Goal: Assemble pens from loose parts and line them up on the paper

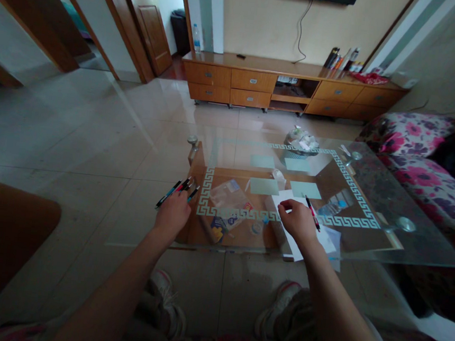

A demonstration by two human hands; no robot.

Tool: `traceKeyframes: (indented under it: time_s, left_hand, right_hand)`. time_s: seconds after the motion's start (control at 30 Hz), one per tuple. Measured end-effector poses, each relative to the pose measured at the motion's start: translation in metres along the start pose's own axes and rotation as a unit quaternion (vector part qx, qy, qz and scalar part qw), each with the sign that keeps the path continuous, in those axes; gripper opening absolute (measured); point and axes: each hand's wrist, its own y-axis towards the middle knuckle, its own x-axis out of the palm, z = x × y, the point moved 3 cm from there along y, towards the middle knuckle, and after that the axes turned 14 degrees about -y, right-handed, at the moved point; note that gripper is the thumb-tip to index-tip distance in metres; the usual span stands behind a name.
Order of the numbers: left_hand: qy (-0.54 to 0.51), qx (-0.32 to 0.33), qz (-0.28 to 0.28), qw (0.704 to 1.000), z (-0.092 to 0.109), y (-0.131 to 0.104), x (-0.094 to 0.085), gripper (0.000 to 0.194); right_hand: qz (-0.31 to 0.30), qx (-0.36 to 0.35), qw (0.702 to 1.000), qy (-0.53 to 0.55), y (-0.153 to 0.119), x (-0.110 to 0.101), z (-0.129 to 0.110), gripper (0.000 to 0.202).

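Observation:
Several pens [168, 193] in black, blue and red stick out of my left hand [173, 212], which is closed round them at the left end of the glass table [228, 247]. My right hand [297, 218] is over white paper [328, 243] near the table's front edge, its fingers curled together. A black and red pen [313, 213] slants along the far side of that hand; whether the fingers touch it is hard to see. Anything between the fingertips is too small to make out.
Under the glass are plastic packets [231, 197] and a clear bottle [334, 206]. A filled basket [301, 142] is at the table's far side. Beyond stands a wooden cabinet [251, 81]; a flowered sofa [422, 177] is on the right, a brown furniture edge [6, 236] at left.

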Motion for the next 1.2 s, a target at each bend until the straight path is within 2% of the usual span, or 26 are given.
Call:
traceKeyframes:
  time_s: [0.1, 0.2, 0.33, 0.43, 0.6, 0.73, 0.83, 1.03, 1.2]
  left_hand:
    - [-0.145, 0.079, 0.002, 0.986, 0.020, 0.000, 0.000, 0.019]
    - [-0.266, 0.145, -0.040, 0.952, 0.046, -0.008, -0.002, 0.022]
    - [-0.328, 0.188, -0.092, 0.921, 0.072, -0.023, -0.004, 0.018]
    - [-0.341, 0.224, -0.112, 0.906, 0.080, -0.031, -0.002, 0.017]
    - [-0.353, 0.261, -0.138, 0.888, 0.081, -0.034, 0.003, 0.023]
    - [-0.360, 0.232, -0.106, 0.897, 0.076, -0.031, 0.003, 0.028]
    - [-0.381, 0.192, -0.062, 0.902, 0.073, -0.029, 0.000, 0.030]
    - [-0.385, 0.169, -0.016, 0.907, 0.074, -0.028, -0.008, 0.020]
    - [-0.360, 0.164, -0.020, 0.918, 0.072, -0.027, -0.008, 0.020]
  right_hand:
    - [-0.037, -0.046, 0.990, 0.127, -0.003, 0.005, -0.016, 0.022]
    - [-0.116, -0.088, 0.952, 0.269, -0.009, 0.012, -0.035, 0.027]
    - [-0.224, -0.128, 0.885, 0.388, -0.024, 0.020, -0.058, 0.039]
    - [-0.241, -0.174, 0.861, 0.412, -0.034, 0.022, -0.070, 0.042]
    - [-0.230, -0.224, 0.865, 0.387, -0.040, 0.025, -0.079, 0.033]
    - [-0.182, -0.185, 0.899, 0.352, -0.033, 0.024, -0.073, 0.045]
    - [-0.163, -0.141, 0.910, 0.354, -0.027, 0.024, -0.066, 0.052]
    - [-0.177, -0.113, 0.903, 0.374, -0.025, 0.027, -0.062, 0.055]
    - [-0.196, -0.122, 0.889, 0.397, -0.028, 0.024, -0.069, 0.055]
